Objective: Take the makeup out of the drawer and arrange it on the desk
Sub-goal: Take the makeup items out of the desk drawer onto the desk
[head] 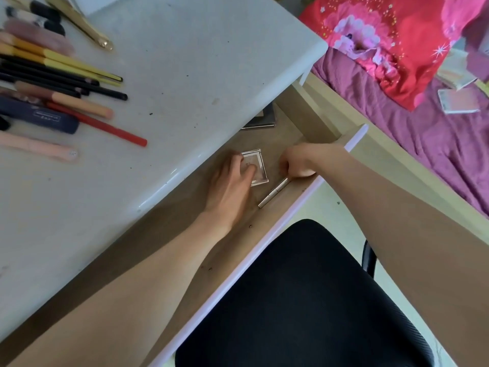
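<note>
Black chair seat (304,295) below; red-pink bedding (397,49) far right.

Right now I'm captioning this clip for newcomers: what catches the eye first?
Both bare hands reach into the open wooden drawer: the left hand rests on a square clear-lidded compact, the right hand pinches the top of a slim metallic tube. On the white desk at upper left lies a row of coloured makeup pencils and brushes.
</note>
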